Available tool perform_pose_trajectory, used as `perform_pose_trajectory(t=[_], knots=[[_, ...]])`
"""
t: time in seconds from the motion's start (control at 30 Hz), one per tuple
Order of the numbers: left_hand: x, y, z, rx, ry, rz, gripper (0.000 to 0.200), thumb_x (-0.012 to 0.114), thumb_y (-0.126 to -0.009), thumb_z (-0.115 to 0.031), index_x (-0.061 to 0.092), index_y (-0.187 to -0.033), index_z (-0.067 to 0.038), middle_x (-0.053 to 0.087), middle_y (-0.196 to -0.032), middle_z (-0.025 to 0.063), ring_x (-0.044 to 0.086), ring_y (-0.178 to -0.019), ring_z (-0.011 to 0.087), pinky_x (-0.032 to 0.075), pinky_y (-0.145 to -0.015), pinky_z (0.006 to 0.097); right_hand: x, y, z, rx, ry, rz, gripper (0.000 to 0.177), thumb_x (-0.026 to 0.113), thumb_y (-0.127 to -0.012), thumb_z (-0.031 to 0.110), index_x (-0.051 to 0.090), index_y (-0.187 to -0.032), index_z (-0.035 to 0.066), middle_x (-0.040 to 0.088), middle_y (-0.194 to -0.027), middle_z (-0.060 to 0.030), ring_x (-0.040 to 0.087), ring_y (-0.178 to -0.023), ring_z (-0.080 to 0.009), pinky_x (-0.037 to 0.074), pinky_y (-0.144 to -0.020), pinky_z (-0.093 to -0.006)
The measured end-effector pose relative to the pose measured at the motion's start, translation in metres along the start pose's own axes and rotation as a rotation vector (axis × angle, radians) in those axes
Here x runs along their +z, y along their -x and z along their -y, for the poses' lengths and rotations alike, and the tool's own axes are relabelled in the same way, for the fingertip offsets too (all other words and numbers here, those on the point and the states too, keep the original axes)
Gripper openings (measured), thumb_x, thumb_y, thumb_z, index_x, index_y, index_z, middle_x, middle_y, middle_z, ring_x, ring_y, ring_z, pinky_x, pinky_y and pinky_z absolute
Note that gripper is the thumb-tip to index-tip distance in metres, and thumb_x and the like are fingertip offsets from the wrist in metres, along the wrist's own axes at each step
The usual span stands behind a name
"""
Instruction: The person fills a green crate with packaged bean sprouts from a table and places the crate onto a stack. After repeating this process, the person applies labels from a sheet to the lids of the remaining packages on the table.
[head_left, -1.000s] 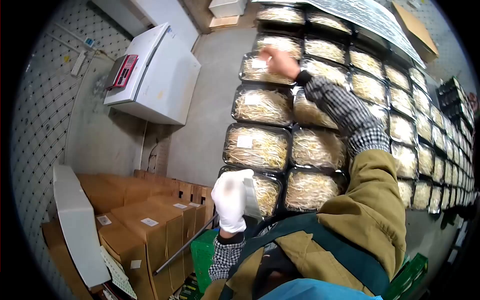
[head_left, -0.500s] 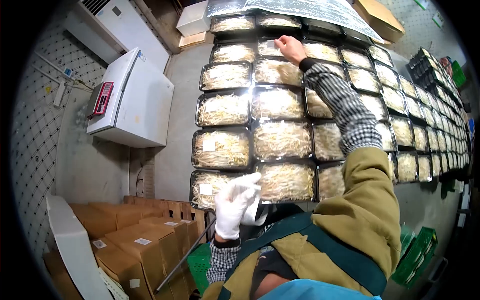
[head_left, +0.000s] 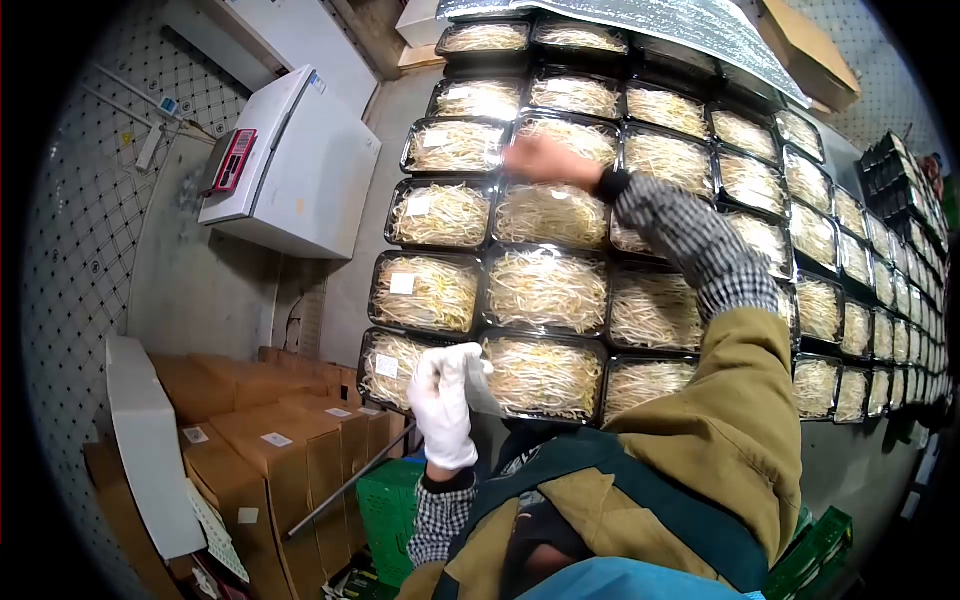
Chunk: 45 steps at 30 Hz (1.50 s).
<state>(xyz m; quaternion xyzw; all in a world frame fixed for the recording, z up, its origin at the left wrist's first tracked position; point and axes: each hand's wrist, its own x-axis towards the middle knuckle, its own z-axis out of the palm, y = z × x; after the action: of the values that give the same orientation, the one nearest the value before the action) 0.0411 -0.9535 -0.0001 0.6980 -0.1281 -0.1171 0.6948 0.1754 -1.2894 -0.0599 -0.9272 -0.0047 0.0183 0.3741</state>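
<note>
Head view: your white-gloved left hand (head_left: 445,400) pinches a small pale sheet (head_left: 483,385), fingers closed on it, just over the nearest black plastic tray of bean sprouts (head_left: 545,378). Your bare right hand (head_left: 540,160) is blurred above a farther sprout tray (head_left: 550,215); its grip cannot be told. A white cabinet (head_left: 300,175) stands well to the left.

Trays (head_left: 545,290) are lying in rows at right; a scale (head_left: 232,160) is sitting on the freezer (head_left: 310,180) left of them, with boxes (head_left: 270,450) standing nearer.
</note>
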Motion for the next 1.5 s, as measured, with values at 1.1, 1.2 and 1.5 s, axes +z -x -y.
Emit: perform_pose_trajectory(t=[1.1,1.2,1.5], knots=[[0.005,0.018,0.027,-0.156,0.196,0.253,0.016,0.058,-0.09,-0.015,0.062,-0.083,-0.001,0.056,-0.071,-0.0034,0.046,-0.061,0.0018,0.038,-0.053,0.0157,0.053,0.166,0.122,0.001,-0.496,-0.068,0.025,0.058,-0.088,0.022,0.066,-0.095,0.0,0.067,-0.086,-0.0077,0.062,-0.079,-0.0118,0.048,-0.074,-0.0244],[0.001,0.032,-0.002,-0.34,0.393,0.306,0.02,0.06,-0.088,-0.013,0.062,-0.1,0.003,0.064,-0.085,0.0023,0.056,-0.072,0.0047,0.047,-0.068,0.0174,0.028,0.112,0.07,0.103,0.032,-0.383,0.032,0.053,-0.088,0.033,0.065,-0.085,0.004,0.066,-0.08,-0.0126,0.061,-0.06,-0.0182,0.049,-0.063,-0.0334],[-0.043,0.047,0.002,-0.236,0.32,0.388,0.017,0.056,-0.09,-0.013,0.062,-0.096,0.002,0.065,-0.082,0.0031,0.059,-0.073,0.0076,0.047,-0.067,0.0198,0.061,0.067,0.03,0.136,0.496,-0.667,0.018,0.052,-0.086,0.017,0.053,-0.1,0.005,0.055,-0.093,-0.0169,0.057,-0.082,-0.0304,0.046,-0.07,-0.0413]])
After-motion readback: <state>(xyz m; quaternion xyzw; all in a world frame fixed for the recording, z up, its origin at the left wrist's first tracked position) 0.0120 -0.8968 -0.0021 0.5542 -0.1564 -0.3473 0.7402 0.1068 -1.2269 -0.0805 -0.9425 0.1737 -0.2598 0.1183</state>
